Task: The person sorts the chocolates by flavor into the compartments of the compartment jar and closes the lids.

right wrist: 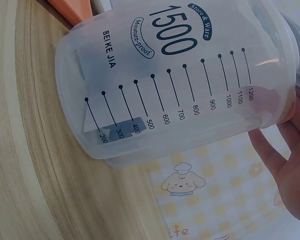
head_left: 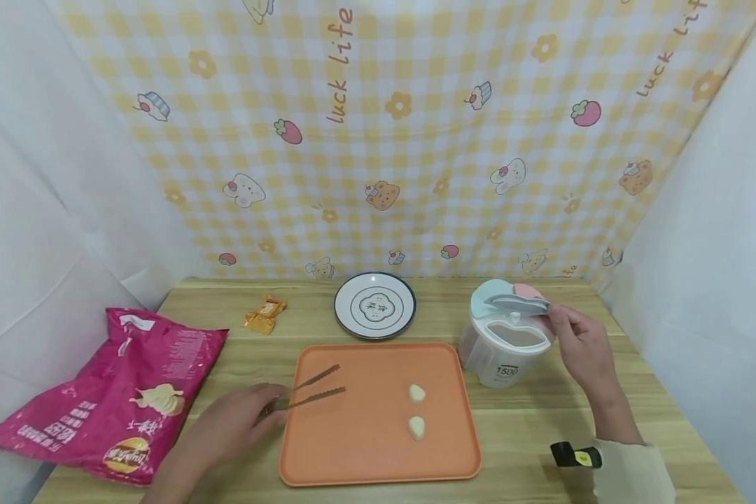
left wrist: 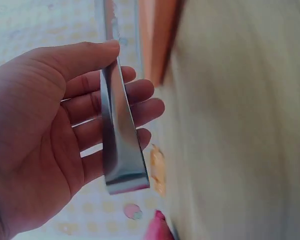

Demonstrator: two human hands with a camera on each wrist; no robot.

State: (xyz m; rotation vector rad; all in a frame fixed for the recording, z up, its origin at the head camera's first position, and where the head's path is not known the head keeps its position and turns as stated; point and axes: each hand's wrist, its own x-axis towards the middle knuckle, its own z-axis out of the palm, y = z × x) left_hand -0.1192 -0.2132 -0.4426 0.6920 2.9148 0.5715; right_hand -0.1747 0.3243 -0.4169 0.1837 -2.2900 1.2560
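Note:
My left hand (head_left: 236,423) grips a pair of metal tongs (left wrist: 121,135), thumb on one side and fingers on the other. The two arms of the tongs stand apart over the left part of an orange tray (head_left: 353,451). On the tray's right half lie two small pale pieces (head_left: 416,393), apart from each other. My right hand (head_left: 586,350) holds the raised grey flap (head_left: 518,304) of a clear storage container (head_left: 488,357) by its right edge. Under the flap a heart-like opening shows. In the right wrist view, the container's wall (right wrist: 180,100) carries a measuring scale.
A white plate (head_left: 346,308) with a dark rim stands behind the tray. An orange-wrapped candy (head_left: 264,313) lies at the back left. Left of my left hand sits a large magenta snack bag (head_left: 113,399). A checked cloth (head_left: 378,154) hangs behind the table.

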